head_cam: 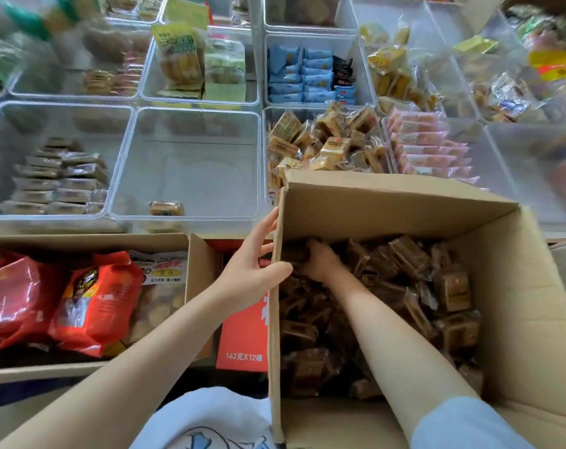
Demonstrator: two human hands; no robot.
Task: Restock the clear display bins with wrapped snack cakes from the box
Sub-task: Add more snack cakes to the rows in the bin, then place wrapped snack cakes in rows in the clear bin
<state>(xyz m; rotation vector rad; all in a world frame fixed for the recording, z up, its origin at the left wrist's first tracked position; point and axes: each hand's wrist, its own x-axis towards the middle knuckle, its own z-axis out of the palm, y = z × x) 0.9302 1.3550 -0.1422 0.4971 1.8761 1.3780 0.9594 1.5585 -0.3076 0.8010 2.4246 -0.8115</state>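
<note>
Near right: open cardboard box [518, 286], heaped inside with wrapped snack cakes [405, 286] in clear film, brown and dim in the box's shadow. Right hand [320, 259] deep in the box at its far left corner, fingers curled down around what looks like one or two of the cakes, though shadow hides the exact hold. Left hand [252, 257] on the box's left wall, thumb hooked over the rim, fingers spread along the outside.

Just beyond the box, far side: clear bin [327, 140] piled with matching tan cakes, partly covered by the box's far flap. Left of that: nearly bare clear bin [191, 163] holding a single wrapped cake [166, 208] at its near edge. Further left: bin of dark flat packets [51, 179] in rows. Right of the piled bin: pink packets [434, 150] stacked upright. Farther back: blue packets [307, 76] and yellow-green bags [181, 59], somewhat blurred.

Near left: second carton [197, 286] with red snack bags [80, 303]. Between the two cartons: orange-red printed case [242, 345] standing on edge.
</note>
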